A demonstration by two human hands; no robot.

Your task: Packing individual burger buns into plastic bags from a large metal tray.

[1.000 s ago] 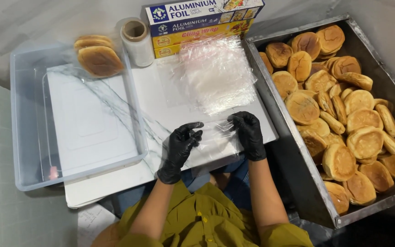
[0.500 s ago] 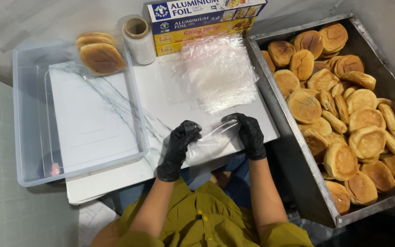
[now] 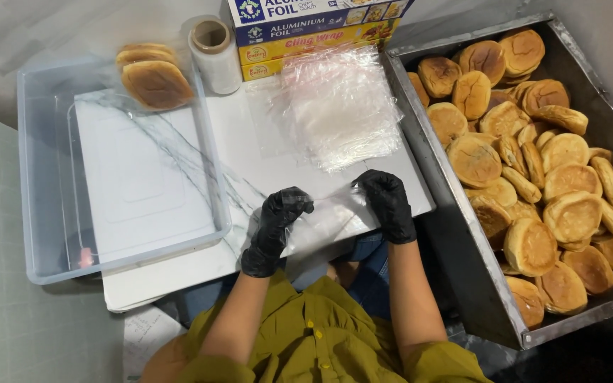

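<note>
White marble-patterned board (image 3: 250, 163) served as worktop. Head view: left hand in black glove (image 3: 278, 220) and right hand in black glove (image 3: 386, 206) each pinched an edge of one thin clear plastic bag (image 3: 331, 209), seemingly to spread it. Stack of clear bags (image 3: 338, 106) at twelve o'clock; metal tray (image 3: 420, 149) of round golden buns (image 3: 533, 177) at three; clear plastic tub (image 3: 37, 177) at nine.

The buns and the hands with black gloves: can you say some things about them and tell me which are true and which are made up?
1. Both hands, left and right, hold one clear plastic bag. True.
2. The metal tray is empty. False: it is full of buns.
3. Wrapped buns lie in the clear tub. True.
4. The stack of bags lies in the tub. False: it lies on the white board.
</note>
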